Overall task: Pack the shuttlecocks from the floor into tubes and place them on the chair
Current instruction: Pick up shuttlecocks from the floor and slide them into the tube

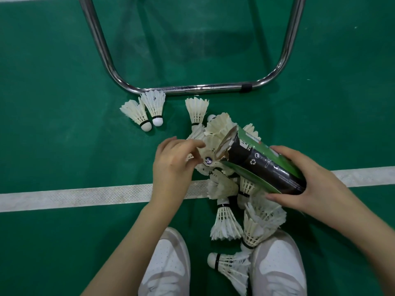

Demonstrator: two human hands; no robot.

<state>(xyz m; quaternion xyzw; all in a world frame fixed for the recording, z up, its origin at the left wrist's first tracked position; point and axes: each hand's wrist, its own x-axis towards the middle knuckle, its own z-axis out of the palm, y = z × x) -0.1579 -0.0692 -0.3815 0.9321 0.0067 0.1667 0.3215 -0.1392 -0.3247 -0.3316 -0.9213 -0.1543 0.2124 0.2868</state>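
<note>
Tilting the tube [267,165] toward the left hand [173,163], the right hand [307,180] grips its base so the pinched shuttlecock [208,160] meets its open mouth.

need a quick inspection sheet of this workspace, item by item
surface: green court floor crossed by a white line
job's things: black and green tube held tilted, open mouth toward a shuttlecock; pile of shuttlecocks under it; two shuttlecocks apart by the chair frame
clutter: nothing seen
grippers: left hand pinches the shuttlecock at the tube mouth; right hand grips the tube's lower end
cables: nothing seen
surroundings: white shoes at the bottom, one shuttlecock between them
</note>
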